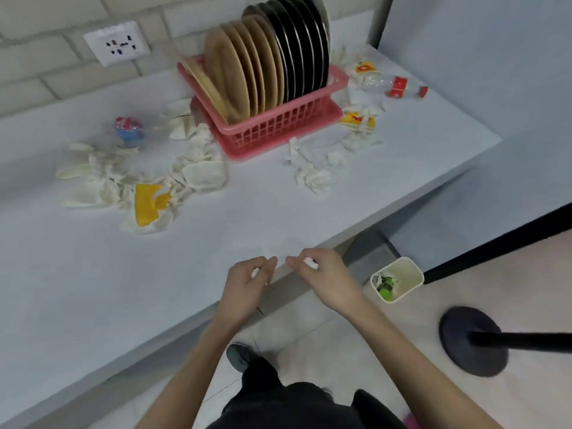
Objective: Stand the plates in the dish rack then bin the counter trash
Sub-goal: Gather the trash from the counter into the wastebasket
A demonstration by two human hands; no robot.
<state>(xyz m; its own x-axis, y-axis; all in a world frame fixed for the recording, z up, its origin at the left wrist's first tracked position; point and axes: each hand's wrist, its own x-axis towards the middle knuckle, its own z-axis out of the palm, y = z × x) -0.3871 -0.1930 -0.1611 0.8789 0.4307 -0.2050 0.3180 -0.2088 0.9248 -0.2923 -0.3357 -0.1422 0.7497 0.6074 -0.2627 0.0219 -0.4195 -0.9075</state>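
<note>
Gripping tissue scraps (310,263): left hand (247,283), right hand (322,280).

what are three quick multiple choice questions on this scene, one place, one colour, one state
1. Where is the trash bin? A on a shelf; B on the floor beside the counter; C on a chair.
2. What colour is the dish rack? A pink; B blue; C green.
3. What are the left hand and right hand doing? A lying flat; B lifting a plate; C pinching white paper scraps.
Answers: B, it stands on floor tiles; A, its lattice walls are pink; C, both curl round white bits.
</note>
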